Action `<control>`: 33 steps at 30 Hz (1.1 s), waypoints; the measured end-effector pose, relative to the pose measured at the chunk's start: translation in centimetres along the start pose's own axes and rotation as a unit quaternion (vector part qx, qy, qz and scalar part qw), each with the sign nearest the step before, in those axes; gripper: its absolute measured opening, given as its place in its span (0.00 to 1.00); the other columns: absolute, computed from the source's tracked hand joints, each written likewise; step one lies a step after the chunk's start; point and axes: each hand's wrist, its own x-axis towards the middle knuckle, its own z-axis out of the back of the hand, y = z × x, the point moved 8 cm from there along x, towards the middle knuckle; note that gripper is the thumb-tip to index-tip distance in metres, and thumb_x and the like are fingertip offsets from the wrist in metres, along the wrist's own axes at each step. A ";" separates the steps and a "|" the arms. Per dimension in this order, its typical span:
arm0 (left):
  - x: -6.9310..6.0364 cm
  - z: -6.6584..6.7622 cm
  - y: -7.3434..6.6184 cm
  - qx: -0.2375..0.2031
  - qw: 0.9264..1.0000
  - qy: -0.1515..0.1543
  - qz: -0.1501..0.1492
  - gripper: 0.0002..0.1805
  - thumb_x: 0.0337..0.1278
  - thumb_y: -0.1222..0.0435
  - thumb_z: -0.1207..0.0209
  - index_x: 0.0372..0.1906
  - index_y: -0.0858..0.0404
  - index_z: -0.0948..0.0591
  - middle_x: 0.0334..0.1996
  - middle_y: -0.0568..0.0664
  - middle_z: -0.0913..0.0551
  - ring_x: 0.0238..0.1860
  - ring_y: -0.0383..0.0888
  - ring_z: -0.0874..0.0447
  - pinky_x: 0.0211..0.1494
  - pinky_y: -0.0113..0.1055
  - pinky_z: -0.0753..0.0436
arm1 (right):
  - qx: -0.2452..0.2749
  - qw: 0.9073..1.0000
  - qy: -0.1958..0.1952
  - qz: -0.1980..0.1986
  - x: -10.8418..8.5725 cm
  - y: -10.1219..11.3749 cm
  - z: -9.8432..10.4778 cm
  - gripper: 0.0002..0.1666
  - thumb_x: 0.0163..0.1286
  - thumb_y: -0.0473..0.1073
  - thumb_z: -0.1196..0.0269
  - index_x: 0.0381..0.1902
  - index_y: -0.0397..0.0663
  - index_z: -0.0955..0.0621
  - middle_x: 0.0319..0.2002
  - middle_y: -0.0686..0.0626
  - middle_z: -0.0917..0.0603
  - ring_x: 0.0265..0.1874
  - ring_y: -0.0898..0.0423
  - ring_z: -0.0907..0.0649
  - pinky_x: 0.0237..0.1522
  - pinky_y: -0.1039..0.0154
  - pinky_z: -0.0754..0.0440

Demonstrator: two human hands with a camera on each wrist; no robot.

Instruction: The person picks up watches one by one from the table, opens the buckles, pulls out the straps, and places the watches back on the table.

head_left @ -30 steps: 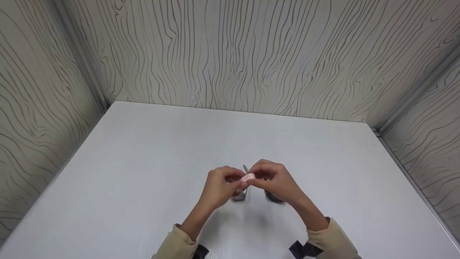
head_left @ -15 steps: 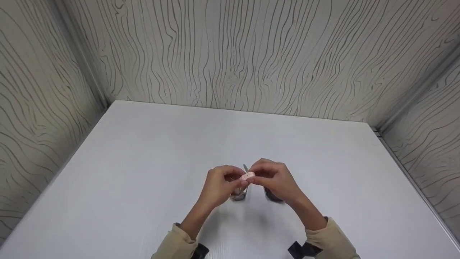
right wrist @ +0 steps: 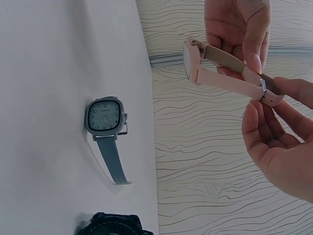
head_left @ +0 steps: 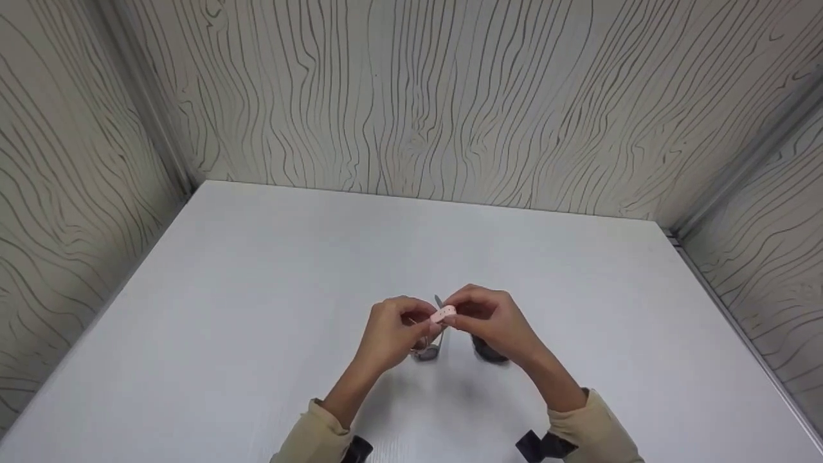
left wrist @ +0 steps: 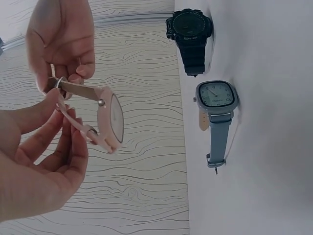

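A pink wristwatch [right wrist: 225,81] hangs in the air between both hands, its strap looped and its metal buckle [right wrist: 263,88] close to the fingertips. My left hand [head_left: 391,331] pinches the strap near the buckle with thumb and fingers. From the other side, my right hand [head_left: 498,321] pinches the strap's end. The watch case [left wrist: 110,120] dangles free of the fingers in the left wrist view. In the head view only a short pink piece of strap shows, and the hands hide the rest.
Below the hands, a blue-grey square-faced watch [left wrist: 216,94] lies on the white table [head_left: 257,289]. A black digital-style watch [left wrist: 190,25] lies beside it, partly hidden under my right hand in the head view. Wood-grain patterned panels [head_left: 411,96] stand around the table's back and sides.
The pink strap has shifted and tilted slightly between the fingertips. Both hands stay in nearly the same place, and the watches on the table have not moved.
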 end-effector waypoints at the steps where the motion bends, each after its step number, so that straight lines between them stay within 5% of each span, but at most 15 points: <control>1: 0.0 0.0 -0.1 0.004 1.000 0.000 -0.002 0.05 0.47 0.71 0.36 0.32 0.65 0.16 0.26 0.46 0.19 0.26 0.40 0.24 0.25 0.27 0.23 | -0.018 1.000 0.004 0.007 0.0 0.1 -0.1 0.09 0.61 0.33 0.38 0.40 0.35 0.20 0.37 0.41 0.21 0.33 0.55 0.20 0.35 0.66 0.21; 7: 0.0 -0.1 -0.4 0.024 1.000 -0.004 -0.016 0.05 0.48 0.71 0.36 0.33 0.64 0.16 0.28 0.45 0.19 0.29 0.39 0.23 0.30 0.27 0.22 | -0.071 0.997 0.002 0.036 0.0 0.6 -0.1 0.07 0.59 0.33 0.37 0.36 0.39 0.18 0.34 0.44 0.21 0.31 0.57 0.21 0.33 0.67 0.21; 13: 0.1 0.0 -0.7 0.010 1.000 0.007 -0.021 0.06 0.48 0.69 0.36 0.34 0.65 0.16 0.29 0.47 0.18 0.30 0.40 0.23 0.32 0.28 0.22 | -0.037 0.999 -0.018 0.011 0.0 1.1 0.2 0.07 0.58 0.29 0.38 0.36 0.33 0.19 0.33 0.39 0.21 0.29 0.58 0.22 0.32 0.67 0.21; 21: 0.2 0.1 0.1 -0.034 0.999 0.023 0.011 0.06 0.49 0.69 0.36 0.34 0.65 0.17 0.26 0.46 0.19 0.25 0.39 0.25 0.24 0.29 0.23 | 0.024 0.999 -0.042 -0.007 -0.1 -0.1 0.9 0.08 0.59 0.32 0.38 0.37 0.31 0.20 0.33 0.41 0.20 0.30 0.54 0.19 0.35 0.60 0.19; 33: 0.2 0.1 0.1 -0.038 0.999 0.019 0.012 0.05 0.49 0.69 0.36 0.33 0.65 0.16 0.27 0.46 0.19 0.27 0.40 0.24 0.27 0.29 0.23 | 0.071 0.997 -0.008 -0.019 -0.2 -1.0 0.7 0.10 0.60 0.32 0.38 0.39 0.30 0.21 0.37 0.40 0.20 0.33 0.50 0.18 0.41 0.55 0.20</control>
